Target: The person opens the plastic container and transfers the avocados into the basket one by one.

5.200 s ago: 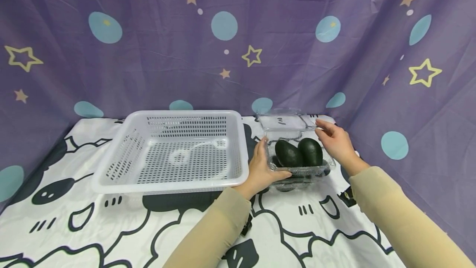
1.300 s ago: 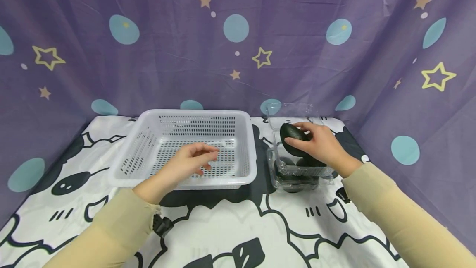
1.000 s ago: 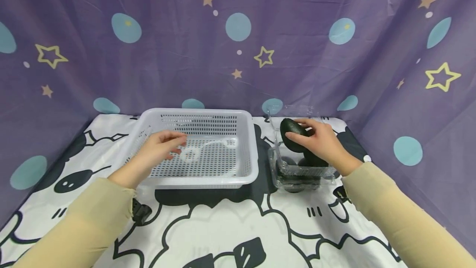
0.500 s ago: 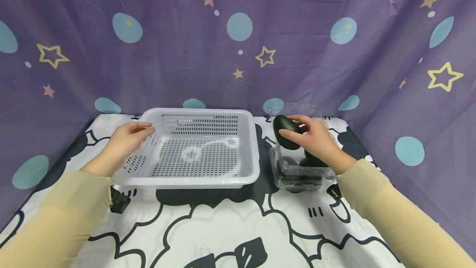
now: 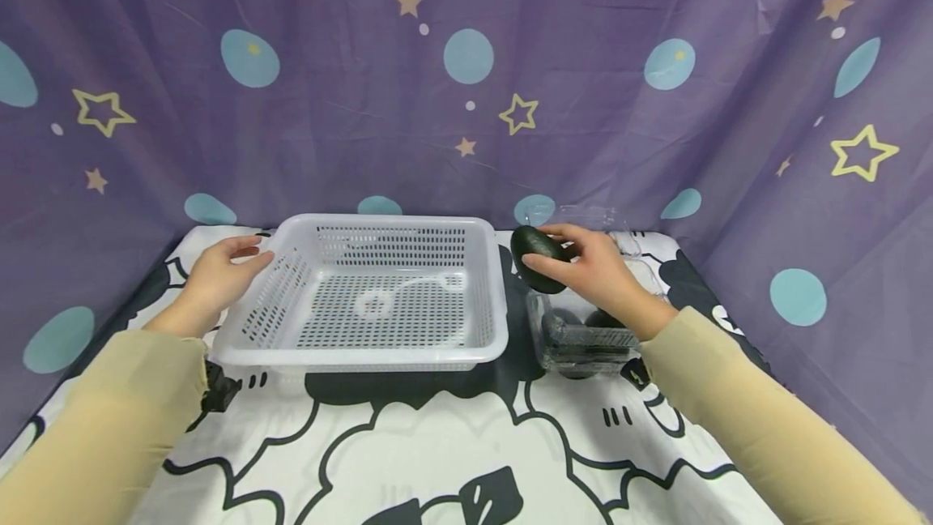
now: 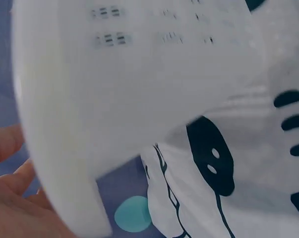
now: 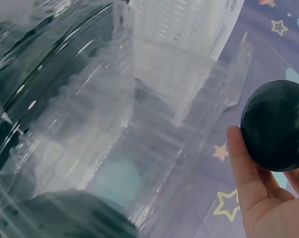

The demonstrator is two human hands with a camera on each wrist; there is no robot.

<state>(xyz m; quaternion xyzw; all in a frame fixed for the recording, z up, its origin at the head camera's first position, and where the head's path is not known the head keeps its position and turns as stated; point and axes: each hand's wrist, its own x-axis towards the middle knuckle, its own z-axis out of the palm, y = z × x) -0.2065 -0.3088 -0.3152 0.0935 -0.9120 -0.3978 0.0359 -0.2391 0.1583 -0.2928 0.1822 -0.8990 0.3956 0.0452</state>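
Note:
My right hand [image 5: 594,270] pinches a dark green avocado [image 5: 538,260] between thumb and fingers, holding it raised between the basket and the plastic box. In the right wrist view that avocado [image 7: 274,126] shows at the right edge. Below and behind my right hand is a clear plastic clamshell box [image 5: 590,337] with its lid up. Another avocado [image 7: 65,215] lies in it; my right hand and wrist hide part of the box in the head view. My left hand [image 5: 219,274], fingers relaxed, is at the left rim of a white slotted basket [image 5: 364,357]. Whether it touches the rim, I cannot tell.
The basket's slotted floor [image 5: 379,310] is bare. The box seems stacked on another clear container with dark contents. A black-and-white cartoon cloth [image 5: 437,436] covers the table. Behind it hangs a purple curtain [image 5: 328,144] with stars and dots.
My right hand has lifted the avocado out of the box and carried it left towards the basket. My left hand has gone from the box leftward across the basket to its left rim.

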